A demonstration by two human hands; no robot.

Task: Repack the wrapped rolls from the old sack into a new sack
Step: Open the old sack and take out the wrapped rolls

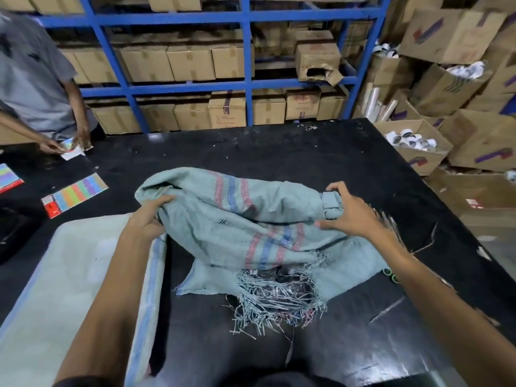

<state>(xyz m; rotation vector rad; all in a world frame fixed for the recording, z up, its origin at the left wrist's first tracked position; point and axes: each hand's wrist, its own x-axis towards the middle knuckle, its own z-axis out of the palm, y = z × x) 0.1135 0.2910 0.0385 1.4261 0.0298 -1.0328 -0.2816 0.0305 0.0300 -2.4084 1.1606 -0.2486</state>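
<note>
The old woven sack [251,219], pale green with red and blue stripes, lies bulging on the black table [307,152]. Its near end is torn into frayed strands [279,305], and dark wrapped rolls [290,286] show through the hole. My left hand [148,219] grips the sack's left edge. My right hand [346,216] hovers over its right end, where the cloth is bunched; the fingers are spread and loosely bent, and whether they touch it I cannot tell. A second pale sack [69,289] lies flat at the near left, partly under my left arm.
Another person [36,79] stands at the far left handling small cards. Colourful striped cards [75,195] lie on the table's left side. Small green-rimmed items [391,275] sit by my right forearm. Blue shelving [245,85] with cartons lines the back; open boxes [418,146] pile up at the right.
</note>
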